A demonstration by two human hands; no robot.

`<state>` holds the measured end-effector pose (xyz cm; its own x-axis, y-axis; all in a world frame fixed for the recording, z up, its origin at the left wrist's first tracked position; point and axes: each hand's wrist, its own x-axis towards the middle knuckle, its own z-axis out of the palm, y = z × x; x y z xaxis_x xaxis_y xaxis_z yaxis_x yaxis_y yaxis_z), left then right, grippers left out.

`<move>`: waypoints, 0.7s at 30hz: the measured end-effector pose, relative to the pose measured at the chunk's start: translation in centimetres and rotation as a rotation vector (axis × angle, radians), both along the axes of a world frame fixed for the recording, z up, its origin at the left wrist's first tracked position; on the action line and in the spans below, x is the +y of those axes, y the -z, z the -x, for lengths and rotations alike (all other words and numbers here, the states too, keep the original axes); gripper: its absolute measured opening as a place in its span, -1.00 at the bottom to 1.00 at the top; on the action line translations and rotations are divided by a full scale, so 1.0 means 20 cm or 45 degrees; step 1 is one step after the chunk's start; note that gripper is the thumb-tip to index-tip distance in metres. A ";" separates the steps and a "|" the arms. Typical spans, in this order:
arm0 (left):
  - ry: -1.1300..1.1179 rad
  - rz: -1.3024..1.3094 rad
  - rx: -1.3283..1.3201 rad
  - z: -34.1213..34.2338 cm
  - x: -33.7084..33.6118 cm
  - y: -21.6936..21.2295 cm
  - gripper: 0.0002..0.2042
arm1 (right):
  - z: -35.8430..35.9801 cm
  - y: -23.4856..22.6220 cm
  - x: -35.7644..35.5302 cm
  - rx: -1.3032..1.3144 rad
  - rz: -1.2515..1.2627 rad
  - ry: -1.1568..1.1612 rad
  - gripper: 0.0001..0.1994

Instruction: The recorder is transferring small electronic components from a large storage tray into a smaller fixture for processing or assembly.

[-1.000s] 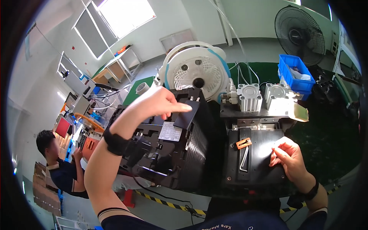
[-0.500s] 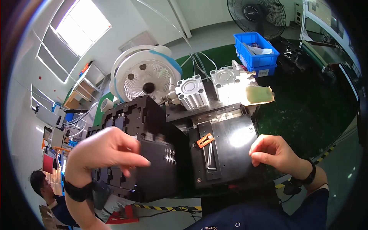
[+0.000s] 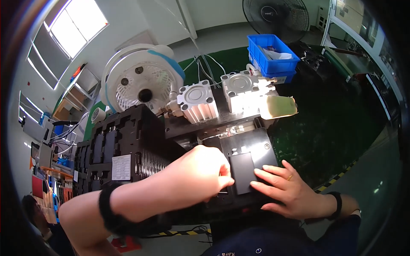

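Note:
A dark, flat rectangular piece (image 3: 243, 173) lies on the black plate of the metal fixture (image 3: 261, 143). My left hand (image 3: 209, 173) reaches across to the piece's left edge, fingers curled in and pressed together. What those fingers hold, if anything, is hidden. A small bit of bright metal shows beneath them. On the other side my right hand (image 3: 284, 192) is spread out, with its fingertips at the piece's right edge. Two silver pneumatic cylinders (image 3: 198, 100) stand behind the plate, with a yellow-green pad (image 3: 278, 107) beside them.
Left of the fixture stands a tall stack of black trays (image 3: 128, 132) with a white label and dark rectangular pieces in its slots. A white fan (image 3: 145, 81) is behind it. Blue bins (image 3: 273, 55) stand on the green surface (image 3: 329, 128). Farther off is a black fan (image 3: 275, 17).
My left hand has come from the tray stack rightward onto the plate. The dark piece now lies there. My right hand has opened out beside it. The orange tool and hex keys are now covered.

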<state>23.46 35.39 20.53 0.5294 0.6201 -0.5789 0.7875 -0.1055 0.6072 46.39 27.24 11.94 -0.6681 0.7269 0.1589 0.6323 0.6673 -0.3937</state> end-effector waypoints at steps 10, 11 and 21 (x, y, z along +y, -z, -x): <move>1.006 -0.747 0.215 -0.05 -0.24 -0.03 -0.41 | 0.15 0.07 0.33 0.443 -0.353 0.000 -0.83; 1.008 -0.752 0.200 -0.04 -0.24 0.00 -0.41 | 0.17 0.07 0.34 0.429 -0.354 0.005 -0.83; 0.983 -0.685 0.196 0.02 -0.22 0.08 -0.34 | 0.25 0.07 0.38 0.152 -0.372 -0.005 -0.73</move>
<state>23.00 30.90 19.01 0.8457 0.3347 -0.4157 0.4509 -0.8648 0.2211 41.32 34.89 10.59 -0.6348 0.6364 0.4382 0.5904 0.7654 -0.2561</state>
